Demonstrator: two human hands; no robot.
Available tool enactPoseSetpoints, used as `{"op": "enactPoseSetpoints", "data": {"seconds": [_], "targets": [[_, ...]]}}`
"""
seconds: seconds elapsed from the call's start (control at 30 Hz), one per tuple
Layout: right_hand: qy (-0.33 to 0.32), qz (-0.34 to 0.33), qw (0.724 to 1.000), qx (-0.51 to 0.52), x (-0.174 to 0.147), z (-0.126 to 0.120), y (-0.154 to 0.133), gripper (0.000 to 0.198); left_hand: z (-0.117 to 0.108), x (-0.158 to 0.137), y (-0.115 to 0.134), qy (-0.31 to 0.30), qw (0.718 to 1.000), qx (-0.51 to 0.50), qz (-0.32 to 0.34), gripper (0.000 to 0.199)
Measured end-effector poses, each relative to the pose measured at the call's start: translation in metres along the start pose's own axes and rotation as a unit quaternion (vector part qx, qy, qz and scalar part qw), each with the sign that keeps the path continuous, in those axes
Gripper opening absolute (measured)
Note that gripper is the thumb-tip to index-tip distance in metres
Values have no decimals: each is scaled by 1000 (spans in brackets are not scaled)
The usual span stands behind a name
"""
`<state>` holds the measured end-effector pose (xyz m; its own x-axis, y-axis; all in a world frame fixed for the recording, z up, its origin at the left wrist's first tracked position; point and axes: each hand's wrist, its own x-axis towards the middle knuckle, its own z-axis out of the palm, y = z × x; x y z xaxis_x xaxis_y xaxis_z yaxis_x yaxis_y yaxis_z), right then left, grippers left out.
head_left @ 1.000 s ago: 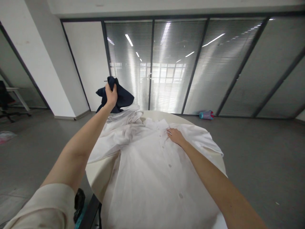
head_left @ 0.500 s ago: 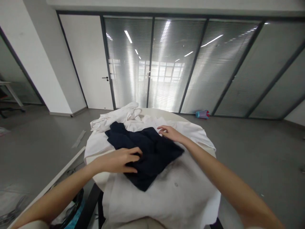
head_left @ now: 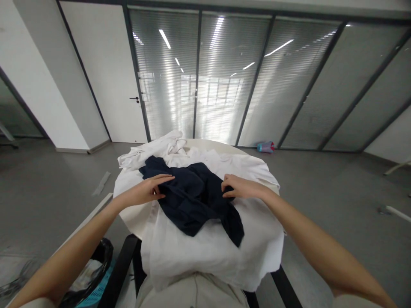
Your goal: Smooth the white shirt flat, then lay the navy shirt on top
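Note:
A crumpled navy cloth garment [head_left: 189, 199] lies on white fabric [head_left: 199, 252] spread over a round table. Its lower right end hangs in a narrow flap toward me. At its left edge, my left hand [head_left: 146, 190] rests with the fingers stretched over the cloth and the thumb apart. My right hand [head_left: 242, 187] is closed, its fingers curled round the garment's right edge. Behind the garment, a bunched white cloth [head_left: 154, 150] sits at the table's back left.
The pale table rim [head_left: 213, 144] shows at the back. Down on the left stands a blue basket [head_left: 96, 295] lined with a black bag. A blue and pink container [head_left: 265, 147] lies on the floor by the glass partition [head_left: 221, 85].
My left hand has moved up and left along the garment. My right hand has come down and gripped its right edge. The garment's right part now droops toward me.

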<state>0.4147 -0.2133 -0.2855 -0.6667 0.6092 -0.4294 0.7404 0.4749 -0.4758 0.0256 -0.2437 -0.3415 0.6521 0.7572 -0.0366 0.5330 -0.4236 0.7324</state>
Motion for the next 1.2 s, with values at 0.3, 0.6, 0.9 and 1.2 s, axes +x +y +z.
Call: {"op": "enactPoseSetpoints", "data": {"seconds": [0.3,0.6,0.9,1.2], "targets": [[104,73,992,18,-87,-3,24,32,-30,-27,62,-94,991,34,88,17],[157,114,981,15,-86,14,25,38,-35,53,80,-96,994,5,52,33],[87,171,979,-73,-5,32,34,38,24,183,24,-83,987,134,39,56],[94,263,954,-106,6,44,50,29,-20,170,-19,112,987,-115,-16,29]]}}
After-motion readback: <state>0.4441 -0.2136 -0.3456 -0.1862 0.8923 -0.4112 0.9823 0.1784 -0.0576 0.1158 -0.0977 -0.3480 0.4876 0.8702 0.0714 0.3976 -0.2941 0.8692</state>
